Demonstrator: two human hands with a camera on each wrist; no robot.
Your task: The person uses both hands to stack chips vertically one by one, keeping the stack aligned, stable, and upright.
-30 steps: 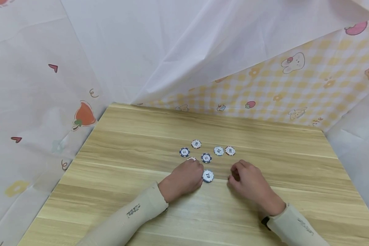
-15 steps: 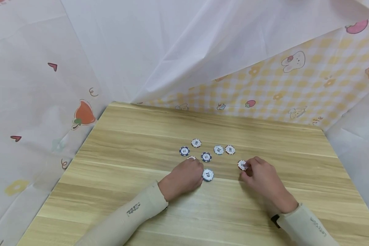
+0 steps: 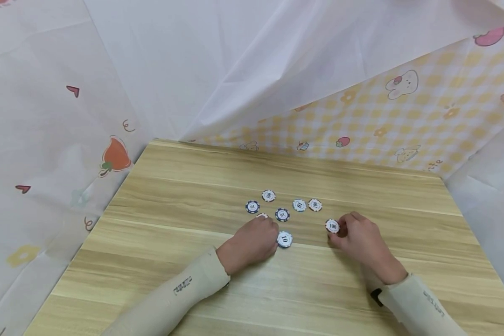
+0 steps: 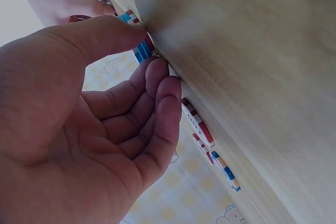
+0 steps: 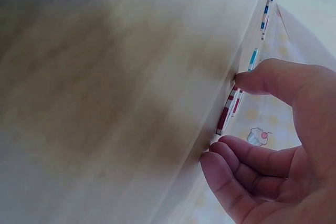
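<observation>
My left hand (image 3: 254,242) is at the left edge of a short stack of poker chips (image 3: 284,239), a white-faced 10 on top. In the left wrist view the stack's blue side (image 4: 143,51) shows between thumb and curled fingertips. To the right, my right hand (image 3: 359,238) is beside a red-edged 100 chip (image 3: 332,226) lying on the table. In the right wrist view the thumb and fingers stand around this chip (image 5: 227,111), with small gaps at its edge.
Farther back lie loose chips: two dark-blue 10s (image 3: 252,206) (image 3: 283,214), a light-blue 10 (image 3: 299,205), and two red-edged 100s (image 3: 269,195) (image 3: 315,205). Another chip (image 3: 262,216) is partly hidden behind my left hand. Patterned cloth (image 3: 361,116) hangs behind the wooden table (image 3: 185,182).
My right hand moved right, away from the stack, and the 100 chip came into sight at its fingertips. Its fingers have since drawn slightly off the chip. My left hand stayed put.
</observation>
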